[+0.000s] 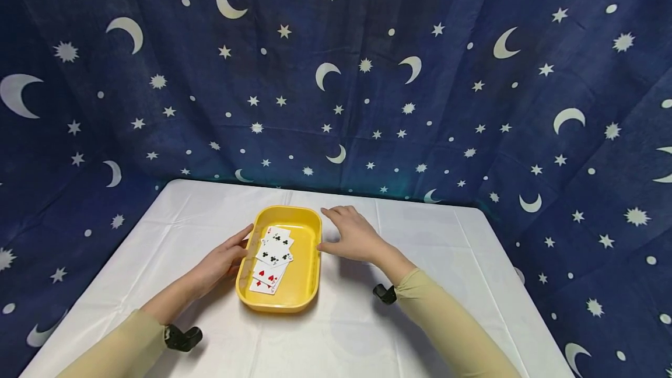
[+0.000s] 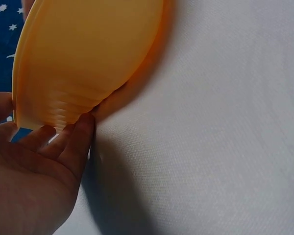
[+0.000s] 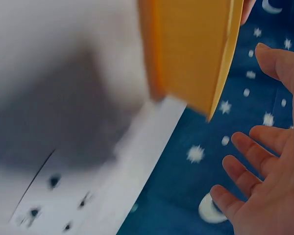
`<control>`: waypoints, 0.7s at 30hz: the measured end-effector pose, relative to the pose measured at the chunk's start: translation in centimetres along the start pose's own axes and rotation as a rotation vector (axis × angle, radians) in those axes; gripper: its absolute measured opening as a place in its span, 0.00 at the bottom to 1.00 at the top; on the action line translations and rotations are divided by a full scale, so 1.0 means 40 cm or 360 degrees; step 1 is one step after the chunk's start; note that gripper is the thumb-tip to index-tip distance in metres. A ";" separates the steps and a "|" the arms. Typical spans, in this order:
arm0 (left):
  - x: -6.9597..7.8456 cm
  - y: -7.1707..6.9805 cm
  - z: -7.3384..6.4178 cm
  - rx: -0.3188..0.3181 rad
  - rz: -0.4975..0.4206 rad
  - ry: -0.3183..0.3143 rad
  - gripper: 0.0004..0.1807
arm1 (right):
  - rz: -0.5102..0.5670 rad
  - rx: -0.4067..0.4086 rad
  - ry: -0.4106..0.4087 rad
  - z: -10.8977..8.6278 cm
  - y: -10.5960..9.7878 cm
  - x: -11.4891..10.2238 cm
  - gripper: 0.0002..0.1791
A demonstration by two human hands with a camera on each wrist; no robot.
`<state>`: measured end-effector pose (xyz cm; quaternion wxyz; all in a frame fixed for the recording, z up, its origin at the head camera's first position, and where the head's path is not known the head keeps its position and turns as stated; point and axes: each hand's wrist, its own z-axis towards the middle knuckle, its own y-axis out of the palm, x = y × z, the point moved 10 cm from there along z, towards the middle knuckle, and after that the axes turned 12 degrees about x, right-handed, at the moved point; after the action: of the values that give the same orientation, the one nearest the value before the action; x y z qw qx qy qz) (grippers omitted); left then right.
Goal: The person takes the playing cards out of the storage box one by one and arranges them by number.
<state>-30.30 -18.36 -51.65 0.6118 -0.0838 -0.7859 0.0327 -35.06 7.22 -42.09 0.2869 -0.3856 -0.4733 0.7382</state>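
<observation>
A yellow tray (image 1: 305,284) with raised walls is in the middle of the head view, on the white table. Several playing cards (image 1: 273,258) lie overlapping on its floor toward the left, showing clubs, hearts and diamonds. My left hand (image 1: 217,267) is at the tray's left side; in the left wrist view its fingertips (image 2: 85,120) touch the ridged outer wall from below the rim. On the other side, my right hand (image 1: 357,235) has its fingers spread, thumb close to the right rim. Nothing is between its fingers (image 3: 247,152) in the right wrist view.
Another playing card (image 3: 54,200) with black marks lies on the table below the right hand. A white cloth (image 1: 441,319) covers the table. Behind stands a dark blue curtain (image 1: 294,74) with moons and stars. Black wrist devices (image 1: 182,338) are on both forearms.
</observation>
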 end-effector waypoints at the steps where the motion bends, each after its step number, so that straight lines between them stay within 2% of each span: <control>1: 0.000 0.000 0.000 0.0003 0.0003 -0.0003 0.37 | -0.0004 -0.0008 -0.0024 0.007 0.006 -0.018 0.50; 9: 0.008 0.001 -0.001 0.0000 0.0018 0.0001 0.36 | -0.0122 -0.0097 -0.0180 0.050 0.048 -0.133 0.50; 14: 0.013 -0.003 0.002 0.0002 0.0018 0.0009 0.36 | -0.0287 -0.0161 -0.0271 0.075 0.080 -0.181 0.51; 17: 0.011 -0.006 0.001 0.0008 0.0015 0.0010 0.36 | -0.0360 -0.0193 -0.0284 0.086 0.102 -0.196 0.51; 21: -0.001 -0.003 -0.005 0.0006 0.0020 -0.0002 0.36 | -0.0381 -0.0259 -0.0230 0.089 0.137 -0.205 0.50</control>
<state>-30.12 -18.49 -51.62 0.6111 -0.0877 -0.7857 0.0380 -33.94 -3.07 -43.76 0.3057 -0.2943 -0.5935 0.6839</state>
